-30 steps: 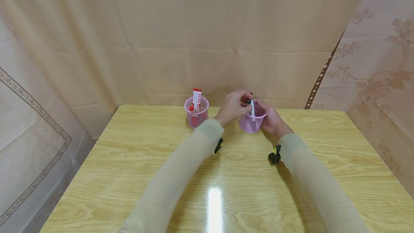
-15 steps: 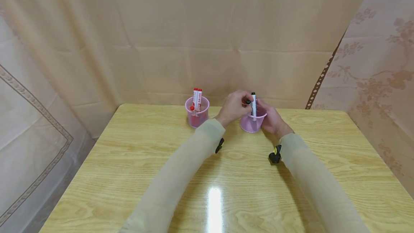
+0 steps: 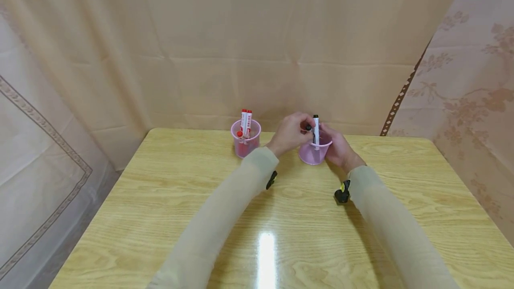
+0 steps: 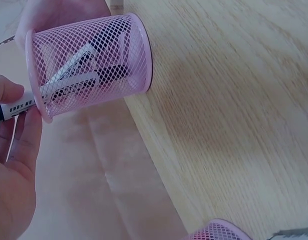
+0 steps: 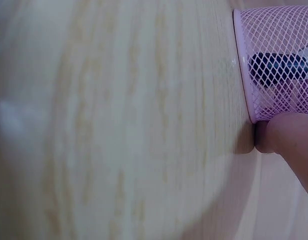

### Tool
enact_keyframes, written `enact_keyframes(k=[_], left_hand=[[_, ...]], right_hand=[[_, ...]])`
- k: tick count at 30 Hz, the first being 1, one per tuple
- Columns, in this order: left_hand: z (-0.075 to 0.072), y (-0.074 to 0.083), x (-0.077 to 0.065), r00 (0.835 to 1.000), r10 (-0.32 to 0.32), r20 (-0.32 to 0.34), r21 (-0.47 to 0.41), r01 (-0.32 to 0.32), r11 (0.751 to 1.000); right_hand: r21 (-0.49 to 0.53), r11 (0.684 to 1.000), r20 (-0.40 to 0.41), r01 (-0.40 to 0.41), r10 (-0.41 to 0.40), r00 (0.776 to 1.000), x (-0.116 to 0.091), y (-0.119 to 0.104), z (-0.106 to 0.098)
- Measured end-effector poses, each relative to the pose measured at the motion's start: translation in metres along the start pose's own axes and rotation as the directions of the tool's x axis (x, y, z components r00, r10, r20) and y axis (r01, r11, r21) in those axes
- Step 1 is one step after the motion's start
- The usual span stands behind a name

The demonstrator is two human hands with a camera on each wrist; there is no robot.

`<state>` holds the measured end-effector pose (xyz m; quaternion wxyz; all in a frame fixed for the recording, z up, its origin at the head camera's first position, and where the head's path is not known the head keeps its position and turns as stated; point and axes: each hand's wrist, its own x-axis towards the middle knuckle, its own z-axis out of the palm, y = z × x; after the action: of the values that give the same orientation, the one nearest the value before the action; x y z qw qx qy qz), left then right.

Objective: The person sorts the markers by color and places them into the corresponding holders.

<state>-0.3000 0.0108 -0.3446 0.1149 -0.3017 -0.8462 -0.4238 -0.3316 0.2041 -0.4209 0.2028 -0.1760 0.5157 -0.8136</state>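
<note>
My left hand (image 3: 291, 133) pinches a black-capped whiteboard marker (image 4: 21, 105) between thumb and fingers, at the mouth of the right pink mesh pen cup (image 3: 311, 154). Another black-capped marker (image 3: 316, 130) stands in that cup, its upper end above the rim. Through the mesh in the left wrist view, dark marker ends show near the cup's base. From the right side, my right hand (image 3: 339, 148) holds the cup, its fingers partly hidden behind the wall. In the right wrist view, part of this hand (image 5: 294, 137) touches the mesh (image 5: 279, 95) low down, by the table.
To the left stands a second pink mesh pen cup (image 3: 246, 148) with several red-capped markers (image 3: 246, 121) in it. Both cups are near the back edge of the wood-grain table (image 3: 192, 191). A beige curtain (image 3: 225, 57) hangs just behind.
The standing black-capped marker's upper part, mostly covered by my left hand a second ago, now shows beside my fingers. Otherwise both hands and cups stay nearly still.
</note>
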Motion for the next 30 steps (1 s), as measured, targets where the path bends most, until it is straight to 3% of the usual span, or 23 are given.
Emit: enact_keyframes(k=[6,11,18,23,30], left_hand=[[-0.005,0.001,0.000,0.999,-0.013,0.038,-0.045,0.015,0.999],[-0.009,0.003,-0.001,0.997,-0.031,0.066,-0.080,0.036,0.996],[-0.018,0.009,-0.002,0.996,0.006,0.086,-0.082,0.001,0.997],[-0.031,0.015,-0.004,0.994,0.031,0.108,-0.095,-0.021,0.995],[-0.056,0.024,-0.012,0.989,0.007,0.151,-0.022,-0.004,1.000]], right_hand=[[0.018,1.000,0.023,0.013,-0.013,1.000,0.005,0.005,-0.010],[0.009,0.999,-0.053,-0.045,0.045,0.998,-0.002,-0.006,0.008],[0.063,0.997,-0.057,-0.048,0.052,0.997,-0.001,-0.007,0.010],[0.062,0.997,-0.056,-0.039,0.043,0.998,-0.001,-0.006,0.010],[0.069,0.997,-0.069,-0.046,0.051,0.996,-0.002,-0.007,0.011]])
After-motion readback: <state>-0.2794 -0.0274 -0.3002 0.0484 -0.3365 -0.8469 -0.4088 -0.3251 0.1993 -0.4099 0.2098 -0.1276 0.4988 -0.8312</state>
